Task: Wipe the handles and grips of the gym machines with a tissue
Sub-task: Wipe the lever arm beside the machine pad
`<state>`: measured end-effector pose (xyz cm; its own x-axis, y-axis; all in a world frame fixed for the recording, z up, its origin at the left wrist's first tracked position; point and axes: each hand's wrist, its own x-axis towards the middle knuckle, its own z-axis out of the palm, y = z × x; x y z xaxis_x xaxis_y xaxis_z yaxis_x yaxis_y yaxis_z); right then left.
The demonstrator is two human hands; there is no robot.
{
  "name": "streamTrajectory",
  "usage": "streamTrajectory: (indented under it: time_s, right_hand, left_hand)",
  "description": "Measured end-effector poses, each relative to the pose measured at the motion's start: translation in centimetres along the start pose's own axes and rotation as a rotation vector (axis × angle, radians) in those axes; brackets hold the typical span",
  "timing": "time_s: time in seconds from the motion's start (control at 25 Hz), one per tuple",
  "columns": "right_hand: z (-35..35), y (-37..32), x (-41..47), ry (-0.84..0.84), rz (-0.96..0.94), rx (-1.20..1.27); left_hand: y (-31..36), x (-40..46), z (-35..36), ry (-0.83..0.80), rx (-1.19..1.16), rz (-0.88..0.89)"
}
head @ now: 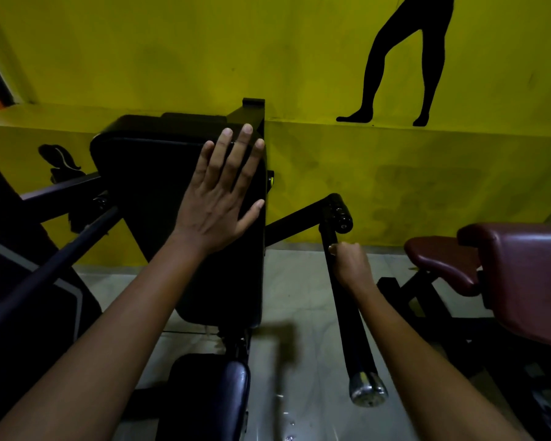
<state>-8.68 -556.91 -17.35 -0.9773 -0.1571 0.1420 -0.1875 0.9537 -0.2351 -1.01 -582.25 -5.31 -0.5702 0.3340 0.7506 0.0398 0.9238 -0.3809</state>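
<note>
My right hand [350,262] is curled tight around the long black foam-covered handle bar [347,316] of the machine, gripping it high up, just below the bolted black elbow joint [339,213]. I cannot tell whether a tissue sits inside that fist; only a pale speck shows at the thumb side, too small to name. The bar runs down and toward me from the hand and ends in a shiny metal end cap [368,391] above the pale grey tiled floor [303,291].

My left hand [223,192] is spread wide, fingers straight and a little apart, palm pressed flat against the right edge of the upright black padded backrest [147,198]. It holds nothing. Below the backrest, near my forearm, sits the black vinyl seat pad [210,393]. To the left of the backrest a second dark handle bar [45,272] slants down toward the lower left.

On the far right stands a dark red padded bench [519,265] on a black frame, well apart from the bar I grip. Behind everything is the yellow wall [204,52], painted with a black silhouette of legs [404,58] at the upper right.
</note>
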Motion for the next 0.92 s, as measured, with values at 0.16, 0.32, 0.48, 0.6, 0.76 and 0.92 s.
streamTrajectory:
  time_s: [0.16, 0.32, 0.48, 0.6, 0.76, 0.92]
  right_hand:
    - [-0.5, 1.2, -1.5, -0.046, -0.087, -0.003]
    - [-1.0, 0.3, -2.5, 0.013, -0.036, 0.003]
    - [-1.5, 0.6, -3.9, -0.023, -0.087, -0.053]
    - [-1.5, 0.3, -4.0, 0.011, -0.036, -0.03]
    - [-1.3, 0.2, -4.9, -0.003, -0.087, -0.059]
    - [-2.0, 0.7, -5.0, -0.025, -0.084, -0.04]
  left_hand:
    - [0.2, -0.2, -0.3, -0.03, -0.028, -0.02]
    - [1.1, -0.4, -0.6, -0.039, -0.059, -0.063]
    - [1.4, -0.3, -0.7, -0.039, -0.098, -0.085]
    - [1.4, -0.3, -0.8, -0.041, -0.093, -0.085]
    - [1.5, -0.3, -0.9, -0.05, -0.107, -0.088]
    - [1.4, -0.3, -1.1, -0.06, -0.106, -0.088]
